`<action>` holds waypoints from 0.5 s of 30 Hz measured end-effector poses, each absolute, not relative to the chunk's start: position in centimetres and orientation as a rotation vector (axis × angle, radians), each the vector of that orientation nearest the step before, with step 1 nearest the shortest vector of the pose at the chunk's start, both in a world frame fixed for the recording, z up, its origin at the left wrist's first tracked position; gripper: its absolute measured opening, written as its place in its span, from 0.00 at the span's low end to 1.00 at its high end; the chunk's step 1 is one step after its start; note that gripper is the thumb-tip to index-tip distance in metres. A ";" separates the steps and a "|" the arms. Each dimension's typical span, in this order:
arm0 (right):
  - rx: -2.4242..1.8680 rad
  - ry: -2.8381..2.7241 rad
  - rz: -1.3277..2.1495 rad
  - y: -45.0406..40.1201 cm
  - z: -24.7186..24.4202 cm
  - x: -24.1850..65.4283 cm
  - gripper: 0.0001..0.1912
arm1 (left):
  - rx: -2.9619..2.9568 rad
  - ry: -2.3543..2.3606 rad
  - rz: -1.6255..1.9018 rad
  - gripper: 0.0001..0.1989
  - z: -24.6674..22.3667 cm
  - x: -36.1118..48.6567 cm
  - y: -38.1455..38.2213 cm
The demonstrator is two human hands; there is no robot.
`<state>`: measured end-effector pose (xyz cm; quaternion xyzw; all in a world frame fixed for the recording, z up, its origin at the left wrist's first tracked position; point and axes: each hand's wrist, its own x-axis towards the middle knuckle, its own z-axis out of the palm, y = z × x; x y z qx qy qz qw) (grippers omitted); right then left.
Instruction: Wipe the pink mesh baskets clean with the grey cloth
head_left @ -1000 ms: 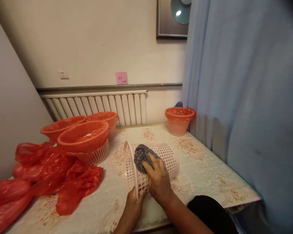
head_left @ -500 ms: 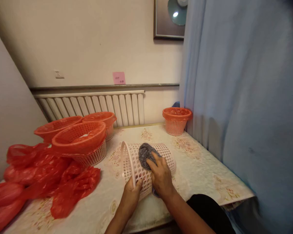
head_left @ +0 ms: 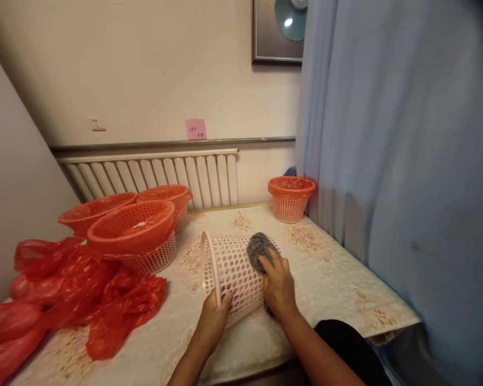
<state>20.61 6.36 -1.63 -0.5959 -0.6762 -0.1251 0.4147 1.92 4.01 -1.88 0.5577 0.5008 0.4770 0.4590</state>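
Note:
A pale pink perforated plastic basket lies on its side on the table, its open rim facing left. My left hand grips the rim at the lower left, thumb outside and the other fingers hidden inside. My right hand presses a dark grey cloth against the basket's side near its base, with fingers spread over the cloth. Part of the cloth hangs below that hand.
Baskets lined with red bags stand at the left, beside crumpled red plastic bags. Another lined basket stands at the back right. A blue curtain borders the flowered tablecloth. Behind is a radiator.
My right hand and the grey cloth have moved right along the basket, toward its base. My left hand has shifted slightly left and stays on the rim.

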 end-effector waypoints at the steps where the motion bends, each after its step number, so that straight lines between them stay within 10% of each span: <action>1: -1.397 -1.758 -0.314 5.5 -1.4 19.5 0.27 | 1.379 1.216 1.183 0.21 -1.8 1.9 4.0; 15: -1.229 -1.876 -0.354 4.4 0.3 17.1 0.23 | 1.528 1.241 1.169 0.18 -3.5 2.1 2.0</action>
